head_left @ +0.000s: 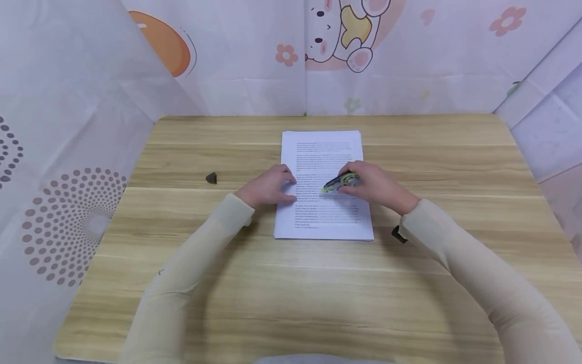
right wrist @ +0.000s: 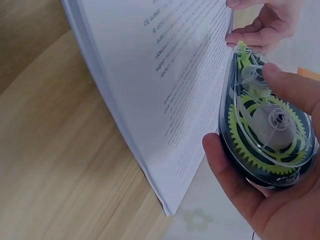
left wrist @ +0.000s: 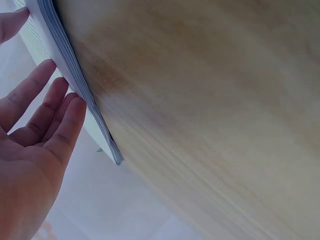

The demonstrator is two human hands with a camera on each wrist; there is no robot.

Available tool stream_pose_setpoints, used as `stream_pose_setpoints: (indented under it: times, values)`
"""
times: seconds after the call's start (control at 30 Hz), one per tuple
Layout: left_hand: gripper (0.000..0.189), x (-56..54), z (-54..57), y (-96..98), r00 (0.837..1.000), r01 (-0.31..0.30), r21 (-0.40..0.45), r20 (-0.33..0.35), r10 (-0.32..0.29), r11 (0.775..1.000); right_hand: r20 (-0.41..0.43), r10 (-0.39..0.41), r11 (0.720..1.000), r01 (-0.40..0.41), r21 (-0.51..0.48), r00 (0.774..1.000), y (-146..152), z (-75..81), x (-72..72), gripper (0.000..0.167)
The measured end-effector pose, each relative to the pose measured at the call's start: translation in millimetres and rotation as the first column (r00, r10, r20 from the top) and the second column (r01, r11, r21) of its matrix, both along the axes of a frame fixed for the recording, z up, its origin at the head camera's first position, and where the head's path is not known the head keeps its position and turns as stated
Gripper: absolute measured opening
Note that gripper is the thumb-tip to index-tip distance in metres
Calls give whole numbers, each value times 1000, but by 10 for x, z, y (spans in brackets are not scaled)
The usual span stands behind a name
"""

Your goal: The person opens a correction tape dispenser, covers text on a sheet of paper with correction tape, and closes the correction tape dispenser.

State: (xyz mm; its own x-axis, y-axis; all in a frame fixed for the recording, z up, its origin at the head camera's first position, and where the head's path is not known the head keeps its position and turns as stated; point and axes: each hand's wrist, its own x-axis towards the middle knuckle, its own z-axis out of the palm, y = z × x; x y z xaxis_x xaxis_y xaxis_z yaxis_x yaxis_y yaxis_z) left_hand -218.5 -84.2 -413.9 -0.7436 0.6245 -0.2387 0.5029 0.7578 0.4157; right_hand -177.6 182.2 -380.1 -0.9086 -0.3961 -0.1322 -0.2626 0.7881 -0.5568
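A correction tape [head_left: 338,182] is held in the right hand [head_left: 377,187], pinched by its clear case between thumb and fingers, and its narrow green tip [right wrist: 242,46] is directed at the printed lines [head_left: 327,215] near the middle of the top sheet. Whether the paper is touched by the tip cannot be told. The stack of paper [head_left: 324,233] is laid flat on the worktop [head_left: 318,303], and its left edge is touched by the left hand [head_left: 268,186], whose fingers are loosely spread with nothing grasped. For a clean stroke, the tip should probably be set down squarely and drawn along the print under even pressure, since the tape may be crumpled or torn by a tilt. The top sheet could be dragged over those beneath, so a firmer press by the left fingertips, clear of the worked line, is advisable. A small dark piece [head_left: 211,178] is seen well apart, to the left.
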Motion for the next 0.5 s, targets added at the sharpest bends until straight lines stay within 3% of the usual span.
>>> stream_pose_setpoints:
  times: [0.5]
  values:
    - [47,2,20,10,1000,-15,-17,16,15,1000,-19,14,1000,-14,5,1000,-66,7,-30,32]
